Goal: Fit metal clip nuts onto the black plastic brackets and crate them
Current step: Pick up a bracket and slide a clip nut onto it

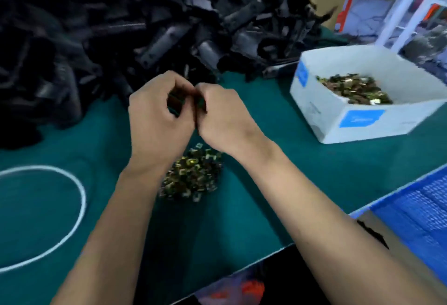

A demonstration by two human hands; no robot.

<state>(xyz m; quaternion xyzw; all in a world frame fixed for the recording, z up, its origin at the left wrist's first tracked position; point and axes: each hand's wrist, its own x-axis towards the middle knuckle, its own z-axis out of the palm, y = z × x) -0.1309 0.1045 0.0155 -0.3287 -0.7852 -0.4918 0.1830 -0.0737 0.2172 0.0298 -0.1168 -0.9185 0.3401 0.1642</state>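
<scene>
My left hand and my right hand are pressed together above the green table, fingers curled around a small dark part that is mostly hidden; blur keeps me from telling what it is. Just below the hands lies a loose heap of brass-coloured metal clip nuts. A large pile of black plastic brackets fills the back left of the table. A white cardboard box at the right holds more clip nuts. The blue crate stands at the lower right, off the table's edge.
A white ring lies flat on the table at the left. Cardboard boxes and a white shelf frame stand behind the table at the upper right. The table's front edge runs diagonally across the bottom right.
</scene>
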